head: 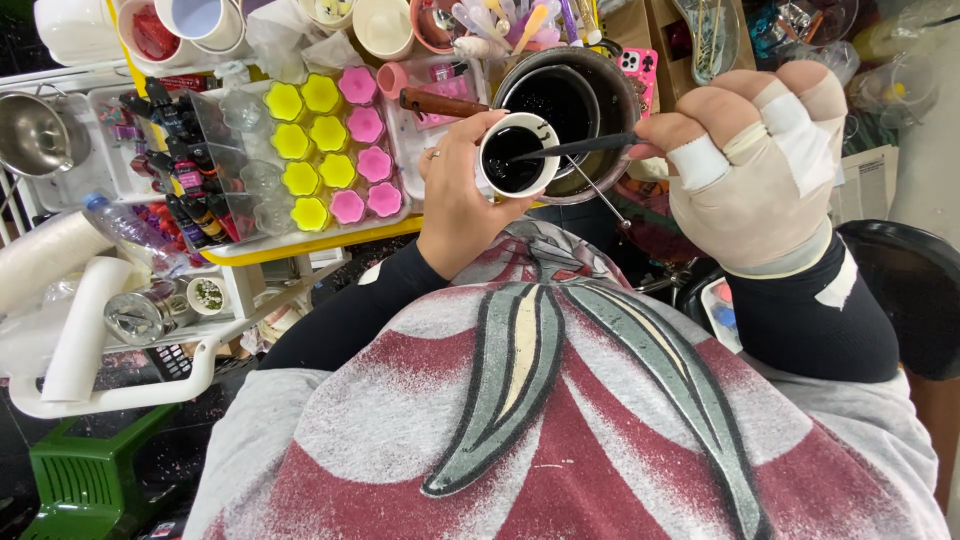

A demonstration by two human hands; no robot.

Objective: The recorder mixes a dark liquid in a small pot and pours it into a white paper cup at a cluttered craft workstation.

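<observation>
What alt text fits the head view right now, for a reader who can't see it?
The left hand holds a small white cup of black liquid while the taped, gloved right hand dips a thin dark stick into it, above a dark metal pot. To the left, a tray holds yellow and pink flower-shaped moulds.

Bright, even light; sharp centre, edges bowed.

A crowded tabletop with a yellow edge fills the top, under bright even light. A white shelf juts out at left above a green crate on the dark floor. A black chair stands at right.
</observation>
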